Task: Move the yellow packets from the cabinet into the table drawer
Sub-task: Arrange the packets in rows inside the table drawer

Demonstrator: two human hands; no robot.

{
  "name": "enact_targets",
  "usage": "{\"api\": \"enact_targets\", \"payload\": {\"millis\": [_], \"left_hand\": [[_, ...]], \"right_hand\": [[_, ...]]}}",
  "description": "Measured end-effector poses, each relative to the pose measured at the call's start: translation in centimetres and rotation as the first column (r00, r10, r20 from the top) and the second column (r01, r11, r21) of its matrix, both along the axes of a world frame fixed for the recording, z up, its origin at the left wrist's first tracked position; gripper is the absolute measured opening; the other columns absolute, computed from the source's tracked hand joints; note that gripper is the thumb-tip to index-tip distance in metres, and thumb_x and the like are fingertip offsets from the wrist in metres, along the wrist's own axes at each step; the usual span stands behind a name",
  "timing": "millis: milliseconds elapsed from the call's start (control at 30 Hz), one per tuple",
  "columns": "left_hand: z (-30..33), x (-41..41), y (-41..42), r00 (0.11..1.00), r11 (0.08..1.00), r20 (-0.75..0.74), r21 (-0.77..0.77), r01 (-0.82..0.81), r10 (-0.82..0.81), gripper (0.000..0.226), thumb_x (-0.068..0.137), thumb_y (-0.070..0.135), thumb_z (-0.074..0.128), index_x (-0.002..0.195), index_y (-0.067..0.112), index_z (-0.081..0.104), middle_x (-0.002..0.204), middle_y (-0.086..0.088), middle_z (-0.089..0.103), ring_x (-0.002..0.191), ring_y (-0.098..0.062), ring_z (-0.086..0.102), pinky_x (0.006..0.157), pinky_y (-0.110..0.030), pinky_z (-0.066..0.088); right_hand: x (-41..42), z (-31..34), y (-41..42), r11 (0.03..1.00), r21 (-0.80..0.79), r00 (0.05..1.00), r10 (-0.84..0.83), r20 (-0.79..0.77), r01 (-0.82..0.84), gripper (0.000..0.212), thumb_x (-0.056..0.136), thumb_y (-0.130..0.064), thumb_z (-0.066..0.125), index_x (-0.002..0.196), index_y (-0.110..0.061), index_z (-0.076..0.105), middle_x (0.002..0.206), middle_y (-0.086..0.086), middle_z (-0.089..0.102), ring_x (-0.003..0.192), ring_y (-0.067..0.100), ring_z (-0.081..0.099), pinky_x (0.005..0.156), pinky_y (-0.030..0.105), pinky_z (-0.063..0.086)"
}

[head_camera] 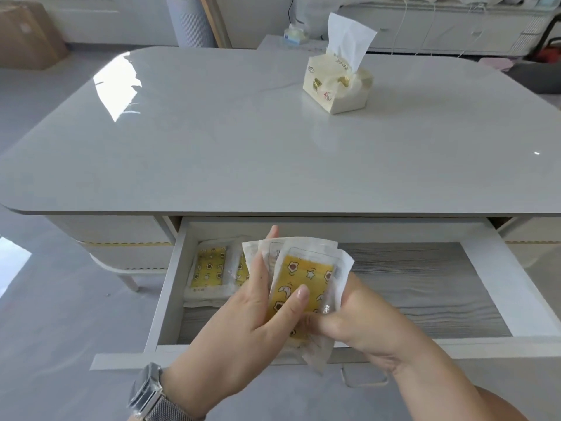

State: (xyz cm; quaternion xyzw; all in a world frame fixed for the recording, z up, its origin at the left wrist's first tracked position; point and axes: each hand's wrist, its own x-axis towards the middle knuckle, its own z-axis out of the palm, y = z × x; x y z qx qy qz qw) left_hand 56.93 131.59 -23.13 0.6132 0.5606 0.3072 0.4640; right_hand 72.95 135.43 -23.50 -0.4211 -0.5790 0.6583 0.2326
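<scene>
both hands (261, 311) gripping yellow packets (303, 287)

Held yellow packets (299, 287): count unclear, fanned and overlapping; right hand (361, 326) fingers hidden behind them.

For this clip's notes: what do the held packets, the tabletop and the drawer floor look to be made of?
Held packets: thin translucent plastic film over a yellow printed insert, judging by the crinkled, semi-clear edges; the contents cannot be told.
Tabletop: hard, glossy pale slab, perhaps glass or polished stone, since it mirrors window light sharply.
Drawer floor: matte grey wood-grain surface, probably laminate or a liner; streaked grain shows.
</scene>
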Motion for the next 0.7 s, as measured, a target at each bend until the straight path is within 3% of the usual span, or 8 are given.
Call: {"api": "enact_targets", "payload": {"millis": [67, 133, 200, 233, 300, 467, 567, 700], "left_hand": [[0.1, 0.4, 0.2, 0.98, 0.982, 0.106, 0.056, -0.178, 0.171, 0.082, 0.082, 0.068, 0.048, 0.123, 0.077, -0.023, 0.147, 0.027, 0.041, 0.135, 0.012, 0.035, 0.115, -0.029, 0.034], [0.1, 0.4, 0.4, 0.894, 0.938, 0.297, -0.018, -0.347, 0.336, 0.093, 0.078, 0.06, 0.065, 0.137, 0.064, -0.007, 0.131, 0.016, 0.061, 0.123, 0.001, 0.055, 0.106, -0.035, 0.046], [0.3, 0.0, 0.7, 0.833, 0.922, 0.398, -0.2, -0.331, 0.385, 0.079, 0.076, 0.049, 0.074, 0.143, 0.036, 0.034, 0.106, 0.006, 0.074, 0.103, -0.013, 0.07, 0.09, -0.044, 0.057], [0.5, -0.3, 0.7, 0.81, 0.914, 0.432, -0.274, -0.301, 0.396, 0.066, 0.077, 0.044, 0.073, 0.134, 0.021, 0.049, 0.103, -0.002, 0.075, 0.097, -0.021, 0.073, 0.081, -0.049, 0.059], [0.5, -0.8, 0.6, 0.755, 0.885, 0.483, -0.37, -0.282, 0.443, 0.043, 0.082, 0.034, 0.067, 0.119, 0.013, 0.061, 0.1, -0.013, 0.075, 0.088, -0.029, 0.074, 0.069, -0.051, 0.061], [0.1, -1.1, 0.6, 0.641, 0.838, 0.543, -0.399, -0.371, 0.542, 0.026, 0.093, 0.026, 0.059, 0.117, 0.014, 0.061, 0.103, -0.011, 0.075, 0.091, -0.028, 0.074, 0.067, -0.048, 0.062], [-0.5, -0.8, 1.1, 0.655, 0.825, 0.503, -0.356, -0.438, 0.564, 0.025, 0.094, 0.026, 0.059, 0.117, 0.017, 0.057, 0.105, -0.008, 0.073, 0.092, -0.024, 0.074, 0.066, -0.045, 0.062], [-1.1, -0.6, 1.8, 0.687, 0.846, 0.494, -0.322, -0.425, 0.533, 0.024, 0.096, 0.028, 0.057, 0.118, 0.018, 0.054, 0.109, -0.007, 0.071, 0.098, -0.022, 0.072, 0.071, -0.048, 0.061]], "right_hand": [[-0.2, 0.1, 0.2, 1.0, -0.026, 0.999, 0.006, -0.04, -0.007, 0.033, 0.087, 0.006, 0.067, 0.108, -0.02, 0.069, 0.1, 0.001, 0.075, 0.094, 0.015, 0.072, 0.078, 0.027, 0.057], [-0.6, 0.3, 0.4, 1.0, -0.02, 0.998, 0.01, -0.056, -0.011, 0.045, 0.081, 0.006, 0.073, 0.118, -0.019, 0.063, 0.104, 0.001, 0.075, 0.098, 0.017, 0.072, 0.08, 0.03, 0.058], [-1.1, 0.5, 0.7, 1.0, -0.018, 1.0, 0.0, -0.029, -0.001, 0.057, 0.076, 0.005, 0.079, 0.123, -0.022, 0.061, 0.109, 0.003, 0.074, 0.102, 0.021, 0.071, 0.086, 0.039, 0.058], [-1.4, 0.4, 0.7, 0.999, -0.035, 1.0, -0.01, -0.011, 0.009, 0.06, 0.073, 0.004, 0.081, 0.123, -0.022, 0.061, 0.108, 0.005, 0.074, 0.101, 0.022, 0.071, 0.087, 0.042, 0.058], [-1.7, 0.3, 0.8, 0.996, -0.08, 0.999, -0.043, 0.009, 0.043, 0.059, 0.069, 0.001, 0.085, 0.12, -0.02, 0.062, 0.106, 0.006, 0.074, 0.099, 0.023, 0.072, 0.087, 0.044, 0.058], [-2.5, -0.1, 0.7, 0.976, -0.188, 0.99, -0.128, -0.064, 0.114, 0.052, 0.072, -0.025, 0.081, 0.119, -0.015, 0.063, 0.109, 0.008, 0.074, 0.101, 0.025, 0.071, 0.09, 0.046, 0.057], [-3.3, -0.1, 0.7, 0.98, -0.172, 0.992, -0.116, -0.057, 0.104, 0.036, 0.085, -0.028, 0.069, 0.119, -0.017, 0.065, 0.11, 0.003, 0.074, 0.102, 0.02, 0.071, 0.088, 0.039, 0.058], [-3.3, -1.1, 1.0, 0.977, -0.143, 0.984, -0.167, -0.059, 0.157, 0.035, 0.086, -0.026, 0.068, 0.12, -0.017, 0.064, 0.108, 0.004, 0.074, 0.1, 0.02, 0.072, 0.084, 0.037, 0.059]]}}
